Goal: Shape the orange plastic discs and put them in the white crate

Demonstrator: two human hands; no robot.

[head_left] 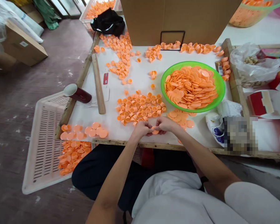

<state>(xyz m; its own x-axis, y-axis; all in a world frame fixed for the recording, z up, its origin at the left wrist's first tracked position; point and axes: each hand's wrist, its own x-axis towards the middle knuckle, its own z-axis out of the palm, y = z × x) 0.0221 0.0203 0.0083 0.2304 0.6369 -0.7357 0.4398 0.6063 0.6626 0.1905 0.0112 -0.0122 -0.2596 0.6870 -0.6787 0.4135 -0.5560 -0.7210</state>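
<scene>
Near the table's front edge, my left hand and my right hand meet with their fingers closed around one small orange plastic disc. Whether a cup is joined under that disc is hidden by the fingers. Just beyond my hands sits a cluster of small orange plastic cups, many with their open mouths up. Loose orange discs lie flat beside my right hand. Behind them, a green bowl is heaped with more such discs. To the left, a group of orange pieces lies with discs facing up.
A white crate with orange pieces stands low at the left. A dark red cup lies tipped by a wooden stick. A large cardboard box blocks the back. Wooden rails edge the table, with plastic bags at the right.
</scene>
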